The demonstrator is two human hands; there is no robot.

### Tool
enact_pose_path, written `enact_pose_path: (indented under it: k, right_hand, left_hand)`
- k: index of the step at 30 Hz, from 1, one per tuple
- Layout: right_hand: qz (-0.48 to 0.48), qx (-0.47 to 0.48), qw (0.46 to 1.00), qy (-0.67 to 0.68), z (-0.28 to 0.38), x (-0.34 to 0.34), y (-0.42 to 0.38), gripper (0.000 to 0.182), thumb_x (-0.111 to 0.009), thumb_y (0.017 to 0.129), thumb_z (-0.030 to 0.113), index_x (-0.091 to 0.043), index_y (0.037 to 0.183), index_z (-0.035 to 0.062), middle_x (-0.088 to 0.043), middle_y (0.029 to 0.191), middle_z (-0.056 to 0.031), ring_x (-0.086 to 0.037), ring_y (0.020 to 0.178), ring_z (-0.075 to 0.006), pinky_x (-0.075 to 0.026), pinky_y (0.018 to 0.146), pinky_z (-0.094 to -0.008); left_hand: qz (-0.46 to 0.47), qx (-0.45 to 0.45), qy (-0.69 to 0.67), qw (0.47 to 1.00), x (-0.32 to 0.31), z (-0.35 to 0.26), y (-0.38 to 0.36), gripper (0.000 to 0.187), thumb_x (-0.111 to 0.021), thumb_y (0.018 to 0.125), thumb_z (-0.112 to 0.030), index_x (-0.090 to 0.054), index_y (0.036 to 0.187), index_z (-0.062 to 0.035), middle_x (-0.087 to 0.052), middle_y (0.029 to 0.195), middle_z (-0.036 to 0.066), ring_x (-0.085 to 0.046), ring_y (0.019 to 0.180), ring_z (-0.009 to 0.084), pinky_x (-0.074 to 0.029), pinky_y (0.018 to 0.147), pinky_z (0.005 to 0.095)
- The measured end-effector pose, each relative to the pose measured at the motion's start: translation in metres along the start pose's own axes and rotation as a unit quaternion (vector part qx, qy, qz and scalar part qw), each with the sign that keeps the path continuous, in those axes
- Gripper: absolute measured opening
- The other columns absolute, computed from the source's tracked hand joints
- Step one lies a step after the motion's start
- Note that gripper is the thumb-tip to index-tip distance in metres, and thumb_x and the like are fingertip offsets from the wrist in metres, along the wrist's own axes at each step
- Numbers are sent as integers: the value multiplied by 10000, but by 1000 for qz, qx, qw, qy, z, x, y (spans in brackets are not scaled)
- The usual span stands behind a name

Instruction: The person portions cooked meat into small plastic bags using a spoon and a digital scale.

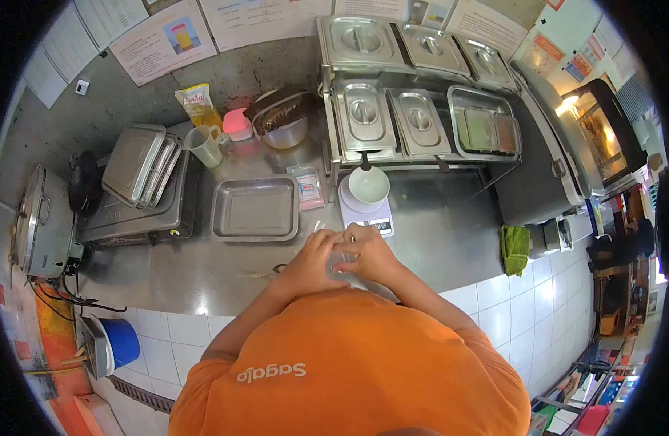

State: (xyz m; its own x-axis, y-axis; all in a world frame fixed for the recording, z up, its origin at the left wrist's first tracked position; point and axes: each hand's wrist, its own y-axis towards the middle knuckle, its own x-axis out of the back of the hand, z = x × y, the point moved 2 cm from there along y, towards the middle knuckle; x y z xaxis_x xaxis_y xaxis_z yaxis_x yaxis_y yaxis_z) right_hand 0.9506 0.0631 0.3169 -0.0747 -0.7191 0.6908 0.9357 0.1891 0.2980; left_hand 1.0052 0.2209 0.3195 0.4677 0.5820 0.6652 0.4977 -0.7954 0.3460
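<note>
Hands: the left hand [313, 256] and right hand [369, 254] meet before the torso, fingers bent, fingertips together; how firmly either grips, I cannot tell.
Clear piece: something thin and see-through [339, 258], perhaps plastic film, shows between the hands; its outline is mostly hidden.
Handling: light pinches on both sides and an even pull should serve best, since thin film would likely cling or crease.
Scale: the scale [353, 216], bearing a bowl [369, 187], stands just beyond the right hand; knuckles pushed forward could bump it.
Tray: the metal tray [254, 211] lies ahead and left of the left hand.
Scissors: what look like scissors [256, 275] lie just left of the left hand, where a sweeping wrist could catch them.
Counter edge: the counter [451, 247] ends beneath the forearms; anything dropped nearer the body could fall.
Right side: the widest room runs rightward from the right hand to the green cloth [515, 249].
</note>
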Motion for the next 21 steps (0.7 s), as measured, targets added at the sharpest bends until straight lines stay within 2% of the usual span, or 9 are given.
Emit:
enact_pose_path:
  k: [2, 5, 7, 9, 11, 12, 14, 18, 21]
  right_hand:
    - [-11, 31, 999, -35, 8, 4, 6, 318, -800, 619, 179, -702, 908, 89, -594, 817, -97, -550, 692, -276, -406, 674, -369]
    - [21, 42, 999, -19, 21, 25, 27, 260, -802, 629, 187, -679, 830, 77, -556, 745, -103, -549, 718, -290, -421, 675, -386]
    - [-94, 80, 992, -10, 16, 61, 59, 240, -794, 658, 191, -627, 760, 52, -547, 747, -115, -550, 732, -304, -433, 667, -411]
    - [-170, 21, 980, -99, 2, 99, 98, 187, -714, 706, 181, -575, 731, 59, -557, 759, -124, -567, 759, -307, -446, 673, -436]
    - [-189, -35, 962, -193, -33, 121, 140, 197, -656, 771, 241, -591, 789, 56, -605, 799, -144, -605, 768, -322, -476, 686, -445]
    - [-192, -31, 962, -193, -45, 122, 156, 197, -656, 771, 241, -591, 789, 56, -605, 799, -144, -605, 768, -322, -476, 686, -445]
    - [-127, -170, 932, -294, -72, 118, 184, 219, -601, 806, 266, -610, 877, 59, -643, 896, -165, -631, 829, -340, -501, 711, -445]
    - [-78, -221, 912, -336, -115, 109, 213, 246, -585, 799, 251, -615, 951, 60, -648, 955, -188, -636, 883, -352, -511, 749, -445]
    - [-118, -207, 914, -329, -121, 117, 205, 251, -638, 744, 207, -606, 919, 29, -664, 859, -192, -641, 787, -371, -507, 728, -438]
  left_hand:
    - [33, 52, -67, 996, -8, 8, -2, 598, -793, 623, -245, -494, 1089, -20, -494, 1058, 138, -504, 1005, 300, -411, 880, 394]
    - [-29, -1, -73, 997, -6, 25, -5, 612, -823, 594, -199, -492, 1076, -19, -505, 1020, 126, -516, 959, 292, -425, 860, 358]
    - [-82, 40, -83, 992, 4, 30, -4, 611, -834, 582, -183, -497, 1067, -26, -505, 997, 108, -519, 940, 265, -425, 846, 342]
    - [-134, 84, -96, 983, 14, 33, -8, 611, -845, 570, -166, -501, 1057, -34, -505, 974, 91, -522, 922, 239, -425, 833, 327]
    - [-126, 177, -175, 960, 20, 37, -15, 630, -842, 548, -80, -480, 1063, -71, -453, 954, 10, -477, 869, 136, -409, 789, 287]
    - [-128, 174, -172, 961, 19, 39, -19, 630, -842, 548, -80, -480, 1063, -71, -453, 954, 10, -477, 869, 136, -409, 789, 287]
    - [-150, 168, -278, 934, 15, 48, -26, 639, -865, 566, -136, -479, 1072, -72, -473, 977, 26, -474, 942, 138, -396, 833, 285]
    - [-152, 216, -253, 931, 19, 53, -40, 640, -851, 567, -104, -465, 1077, -73, -465, 978, 21, -461, 936, 135, -388, 849, 288]
    - [-183, 271, -311, 892, 13, 68, -57, 575, -810, 603, -67, -468, 1065, -68, -460, 982, 19, -450, 924, 126, -379, 843, 279]
